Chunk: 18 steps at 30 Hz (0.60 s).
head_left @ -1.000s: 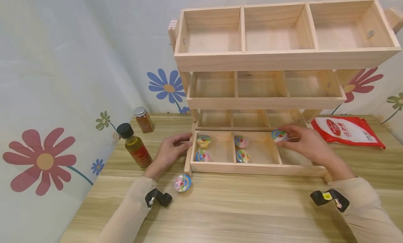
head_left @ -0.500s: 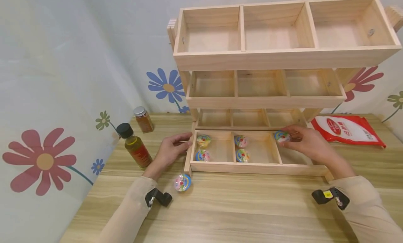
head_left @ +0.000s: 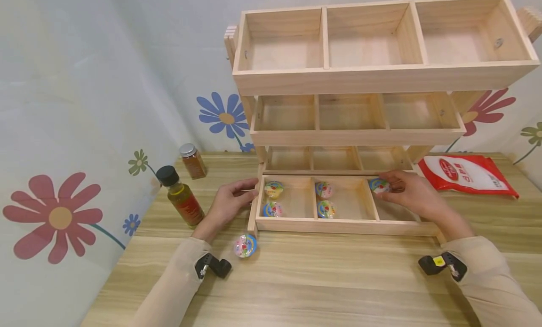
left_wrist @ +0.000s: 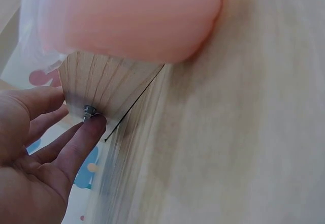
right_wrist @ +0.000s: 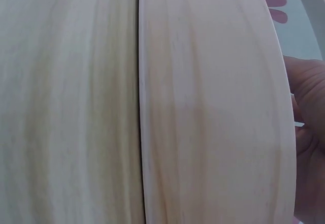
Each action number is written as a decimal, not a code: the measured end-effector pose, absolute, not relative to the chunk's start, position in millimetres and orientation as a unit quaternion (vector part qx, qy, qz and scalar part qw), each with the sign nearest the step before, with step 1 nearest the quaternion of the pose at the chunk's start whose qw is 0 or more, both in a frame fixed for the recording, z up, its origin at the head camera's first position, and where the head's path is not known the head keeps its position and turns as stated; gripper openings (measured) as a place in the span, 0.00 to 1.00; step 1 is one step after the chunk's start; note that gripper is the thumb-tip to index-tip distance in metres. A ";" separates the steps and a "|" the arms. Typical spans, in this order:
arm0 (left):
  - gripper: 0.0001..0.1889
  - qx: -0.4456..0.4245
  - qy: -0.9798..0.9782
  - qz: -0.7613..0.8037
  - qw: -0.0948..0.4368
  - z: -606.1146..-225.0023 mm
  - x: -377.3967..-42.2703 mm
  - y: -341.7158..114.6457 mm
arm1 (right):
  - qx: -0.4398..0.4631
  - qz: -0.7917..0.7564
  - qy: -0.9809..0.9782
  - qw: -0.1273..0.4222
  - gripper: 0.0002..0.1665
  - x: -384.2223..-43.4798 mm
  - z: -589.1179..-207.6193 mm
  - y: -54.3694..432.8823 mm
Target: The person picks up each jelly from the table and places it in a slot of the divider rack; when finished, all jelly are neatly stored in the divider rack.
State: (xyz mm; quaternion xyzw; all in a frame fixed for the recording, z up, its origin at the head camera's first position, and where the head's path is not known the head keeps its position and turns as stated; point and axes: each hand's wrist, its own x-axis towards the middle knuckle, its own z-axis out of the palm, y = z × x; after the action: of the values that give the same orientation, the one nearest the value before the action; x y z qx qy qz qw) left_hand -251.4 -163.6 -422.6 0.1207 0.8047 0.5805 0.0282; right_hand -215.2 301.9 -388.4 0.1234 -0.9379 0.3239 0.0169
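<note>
My right hand [head_left: 412, 193] pinches a small jelly cup [head_left: 378, 186] with a blue-edged printed lid, at the back left of the right compartment of the bottom wooden tray [head_left: 347, 227]. Two more jelly cups lie in the left compartment and two in the middle one. In the right wrist view the tray's front board hides most of my right hand [right_wrist: 310, 132], and the cup is out of sight. My left hand [head_left: 230, 202] touches the tray's left end, fingers loosely extended; the left wrist view has its thumb by a bolt [left_wrist: 89, 111]. A pink jelly cup [head_left: 245, 246] lies near the tray's front left corner.
Above the tray rise the rack's other tiers, the top one [head_left: 385, 81] overhanging. An oil bottle [head_left: 184, 200] stands just left of my left hand, with a spice jar [head_left: 193, 162] behind it. A red and white bag [head_left: 470, 176] lies at right.
My right hand has shifted slightly right with the jelly cup, from over the divider to inside the right compartment. My left hand stays put.
</note>
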 end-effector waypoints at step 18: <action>0.21 0.122 0.805 0.580 0.031 -423.7 -252.1 -164.3 | 0.117 0.326 -0.938 0.007 0.31 -214.7 -395.8 299.7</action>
State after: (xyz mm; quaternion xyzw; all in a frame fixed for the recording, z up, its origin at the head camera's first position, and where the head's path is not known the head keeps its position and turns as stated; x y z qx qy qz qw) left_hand -252.1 -164.3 -423.7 0.1220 0.8049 0.5799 0.0311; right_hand -214.7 299.7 -395.8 0.1172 -0.9380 0.3261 0.0070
